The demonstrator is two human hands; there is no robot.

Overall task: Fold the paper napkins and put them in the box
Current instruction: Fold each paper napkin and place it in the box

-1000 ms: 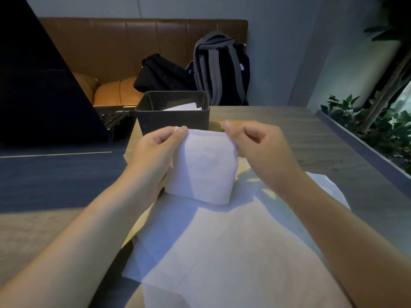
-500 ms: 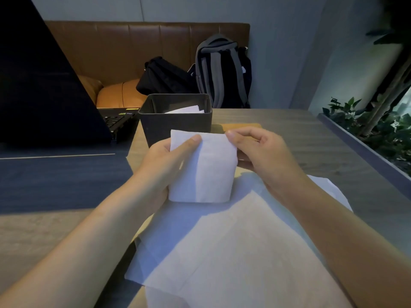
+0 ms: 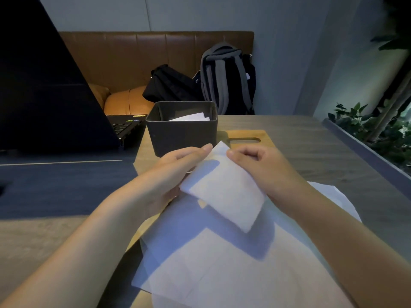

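Moved: your folded white paper napkin [image 3: 224, 192] has tilted rightward.
Hands: left hand [image 3: 178, 167] and right hand [image 3: 262, 170] pinch its far corner.
Handling: light, limp; grip the edges.

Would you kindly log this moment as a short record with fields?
held item: folded white paper napkin, tilted
left hand: grips napkin's left edge
right hand: grips napkin's upper right edge
dark grey square box: just beyond the hands, white napkins inside
unfolded white napkins: spread flat below
wooden board: under the box
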